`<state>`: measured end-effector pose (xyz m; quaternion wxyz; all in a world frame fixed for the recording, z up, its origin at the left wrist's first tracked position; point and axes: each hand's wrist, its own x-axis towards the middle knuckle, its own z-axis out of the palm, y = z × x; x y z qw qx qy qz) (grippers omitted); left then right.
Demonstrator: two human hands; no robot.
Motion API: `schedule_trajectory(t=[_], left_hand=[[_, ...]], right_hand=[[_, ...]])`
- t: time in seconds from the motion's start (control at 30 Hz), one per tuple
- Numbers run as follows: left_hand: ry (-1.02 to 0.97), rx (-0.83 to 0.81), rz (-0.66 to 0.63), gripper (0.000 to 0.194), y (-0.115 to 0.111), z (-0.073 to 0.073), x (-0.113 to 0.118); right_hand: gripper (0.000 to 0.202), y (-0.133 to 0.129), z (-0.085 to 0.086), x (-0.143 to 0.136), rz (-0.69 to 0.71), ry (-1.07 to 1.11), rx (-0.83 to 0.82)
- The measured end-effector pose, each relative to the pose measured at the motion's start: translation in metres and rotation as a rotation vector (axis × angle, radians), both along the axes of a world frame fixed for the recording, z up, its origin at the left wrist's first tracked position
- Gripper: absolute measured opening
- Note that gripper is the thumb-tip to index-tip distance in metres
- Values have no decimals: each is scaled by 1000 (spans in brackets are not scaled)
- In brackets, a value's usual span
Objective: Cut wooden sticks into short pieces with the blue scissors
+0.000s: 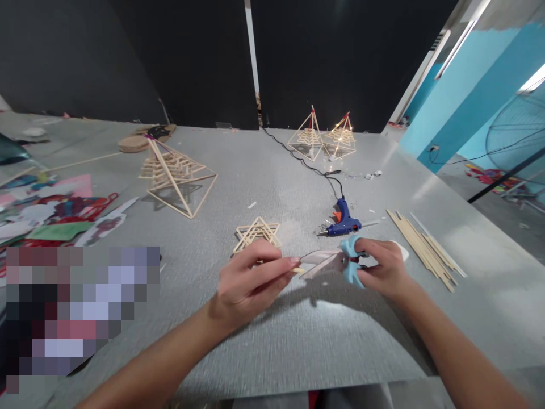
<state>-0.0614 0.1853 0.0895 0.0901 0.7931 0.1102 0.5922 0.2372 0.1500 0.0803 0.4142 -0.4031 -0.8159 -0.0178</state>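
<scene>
My left hand (251, 281) pinches a thin wooden stick (298, 271), whose pale end pokes out past the fingertips; the rest is hidden by the hand. A pair of scissors (351, 262) with light blue handles is in my right hand (385, 268), thumb and fingers in the loops. The blades are parted, their tips beside the stick's end; whether they touch it I cannot tell. Just behind my left hand lies a star-shaped frame of layered sticks (259, 228), partly covered by the hand. A blue hot glue gun (343, 220) rests on its side beyond the scissors.
Loose wooden sticks (421, 247) lie at right. A larger stick pyramid (176, 176) stands at left, near scattered coloured paper (63, 230). Two small pyramids, one unlit (312, 135) and one with lights (343, 136), stand at the back. A black cord (293, 152) crosses the grey table (323, 341).
</scene>
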Motion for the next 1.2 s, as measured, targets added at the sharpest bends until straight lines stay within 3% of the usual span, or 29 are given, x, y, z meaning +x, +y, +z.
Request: schedule_trajectory(t=[0.37,1.2], left_hand=[[43,5,22,18,-1,7,-2],[97,47,15,12,2,7,-4]], right_hand=[[15,0,2,-2,54,-7,10],[15,1,6,0,86,-13,-8]])
